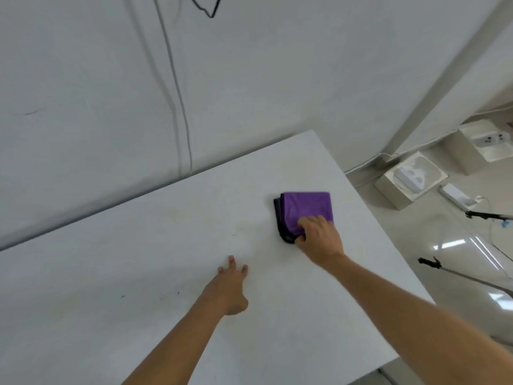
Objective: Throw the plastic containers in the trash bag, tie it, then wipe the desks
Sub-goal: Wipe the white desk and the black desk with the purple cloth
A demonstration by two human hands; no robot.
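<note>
We see a white desk (166, 245) with faint stains (177, 215) and dark specks (122, 296) — on it, toward the far right corner, lies a folded purple cloth (308, 209).

This is a single view, worn on the person's head. It looks forward and steeply down over the white surface (138, 273), which fills the lower half of the frame. The surface sits tilted, its far edge rising from the middle left towards the centre. The lens is wide: the wall (83, 79) across the upper frame bows. The camera is near, so both forearms enter from the bottom edge. The left hand (229, 287) is at lower centre, and the right hand (319, 237) is right of centre on the purple cloth (305, 209). At the right edge the view drops past the surface's corner to the floor (458, 259).
</note>
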